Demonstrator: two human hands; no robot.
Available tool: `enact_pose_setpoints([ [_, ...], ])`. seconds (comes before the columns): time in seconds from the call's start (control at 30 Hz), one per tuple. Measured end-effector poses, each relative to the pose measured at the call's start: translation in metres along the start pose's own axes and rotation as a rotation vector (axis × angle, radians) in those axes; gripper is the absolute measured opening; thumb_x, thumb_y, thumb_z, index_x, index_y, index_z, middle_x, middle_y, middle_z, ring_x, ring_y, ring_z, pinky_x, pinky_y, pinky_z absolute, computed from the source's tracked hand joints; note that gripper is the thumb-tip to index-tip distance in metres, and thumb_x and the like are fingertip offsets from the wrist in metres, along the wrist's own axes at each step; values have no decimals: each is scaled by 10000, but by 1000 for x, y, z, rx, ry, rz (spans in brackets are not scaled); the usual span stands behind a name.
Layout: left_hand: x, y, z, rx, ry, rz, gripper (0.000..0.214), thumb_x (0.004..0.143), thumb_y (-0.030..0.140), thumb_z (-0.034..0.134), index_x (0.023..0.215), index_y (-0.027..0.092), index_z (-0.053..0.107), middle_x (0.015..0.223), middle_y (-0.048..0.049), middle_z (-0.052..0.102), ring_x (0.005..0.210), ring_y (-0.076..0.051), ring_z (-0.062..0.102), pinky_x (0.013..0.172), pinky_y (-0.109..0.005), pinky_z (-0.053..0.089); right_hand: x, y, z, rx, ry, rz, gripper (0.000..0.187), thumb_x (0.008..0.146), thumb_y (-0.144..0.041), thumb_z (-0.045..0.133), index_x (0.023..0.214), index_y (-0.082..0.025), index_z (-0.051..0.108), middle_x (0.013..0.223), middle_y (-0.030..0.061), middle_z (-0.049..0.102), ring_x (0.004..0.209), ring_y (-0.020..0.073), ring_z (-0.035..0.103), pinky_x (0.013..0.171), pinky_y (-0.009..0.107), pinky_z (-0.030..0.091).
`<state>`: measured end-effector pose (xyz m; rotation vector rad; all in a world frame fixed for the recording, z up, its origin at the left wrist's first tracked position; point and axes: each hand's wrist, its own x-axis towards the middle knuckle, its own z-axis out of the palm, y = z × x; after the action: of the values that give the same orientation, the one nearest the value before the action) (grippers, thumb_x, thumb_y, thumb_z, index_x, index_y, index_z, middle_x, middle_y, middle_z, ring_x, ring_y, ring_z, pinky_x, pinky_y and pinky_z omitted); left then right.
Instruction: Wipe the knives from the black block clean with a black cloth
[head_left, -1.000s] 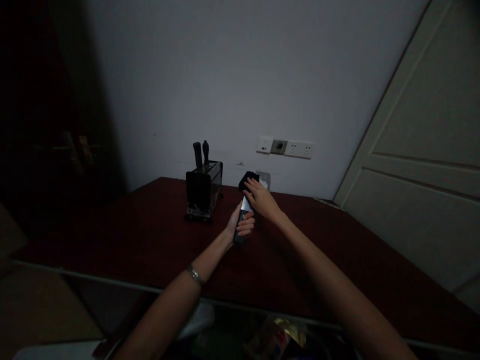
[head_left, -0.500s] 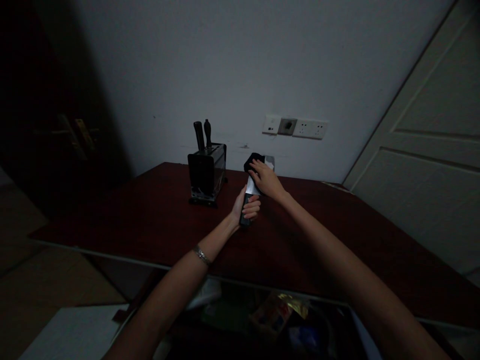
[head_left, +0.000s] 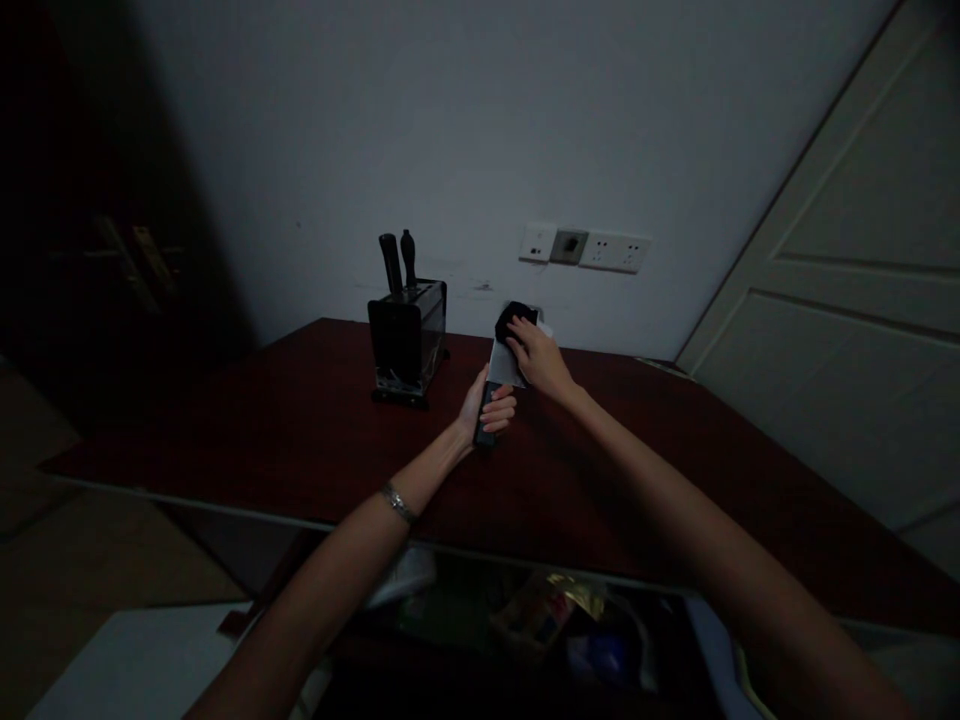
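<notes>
My left hand (head_left: 489,408) is wrapped around the black handle of a cleaver (head_left: 504,368), whose broad pale blade points away from me above the dark red tabletop (head_left: 315,430). On the blade lies a black cloth (head_left: 514,322), pressed there by my right hand (head_left: 541,358) with its fingers over it. Cloth and fingers cover part of the blade. Left of my hands stands a knife block (head_left: 409,335) with black sides, and two black handles (head_left: 399,262) stick up from its top.
Below the table's front edge, an open drawer (head_left: 705,640) holds several packets, one of them gold (head_left: 577,595). Sockets and switches (head_left: 585,248) sit on the wall behind. A white door (head_left: 847,270) stands at the right, a dark door (head_left: 82,300) at the left.
My right hand and the black cloth have shifted over the blade, baring more of it near the handle. My left hand keeps its hold. The whole view has moved slightly.
</notes>
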<state>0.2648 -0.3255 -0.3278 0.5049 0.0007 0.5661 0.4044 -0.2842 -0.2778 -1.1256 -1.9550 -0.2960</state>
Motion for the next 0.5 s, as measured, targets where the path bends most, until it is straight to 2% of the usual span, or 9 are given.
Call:
enact_pose_setpoints([
  [0.13, 1, -1, -1, 3, -16, -10, 540, 864, 587, 207, 502, 187, 234, 363, 87, 131, 204, -44, 168, 224, -138, 2, -7, 5, -6, 10, -33, -41, 375, 872, -269, 410, 1214, -156, 519, 1311, 102, 475, 1254, 215, 372, 1036, 453, 306],
  [0.27, 1, -3, -1, 18, -24, -39, 540, 860, 593, 215, 504, 188, 238, 355, 86, 146, 203, -44, 161, 216, -139, 7, 16, 27, -17, -26, 21, 29, 349, 864, -259, 425, 1180, -181, 550, 1287, 89, 503, 1233, 234, 401, 1017, 476, 325],
  [0.33, 1, -4, -1, 26, -36, -34, 535, 859, 589, 239, 505, 187, 242, 349, 83, 170, 205, -42, 163, 213, -138, 15, 24, 29, -18, -35, 58, 62, 341, 863, -253, 428, 1166, -172, 561, 1279, 94, 511, 1225, 237, 412, 1014, 471, 330],
  [0.4, 0, -4, -2, 25, -51, -4, 523, 861, 572, 268, 509, 186, 251, 344, 78, 203, 208, -39, 168, 210, -134, 26, 23, 20, -14, -40, 63, 57, 341, 864, -253, 427, 1160, -153, 565, 1273, 105, 515, 1225, 232, 412, 1017, 458, 329],
  [0.5, -1, -2, -2, 5, -54, 64, 504, 871, 544, 278, 517, 186, 266, 341, 74, 237, 211, -34, 165, 209, -127, 43, 10, -4, -6, -35, -6, -20, 343, 867, -263, 429, 1154, -137, 570, 1267, 118, 519, 1230, 216, 406, 1028, 427, 324],
])
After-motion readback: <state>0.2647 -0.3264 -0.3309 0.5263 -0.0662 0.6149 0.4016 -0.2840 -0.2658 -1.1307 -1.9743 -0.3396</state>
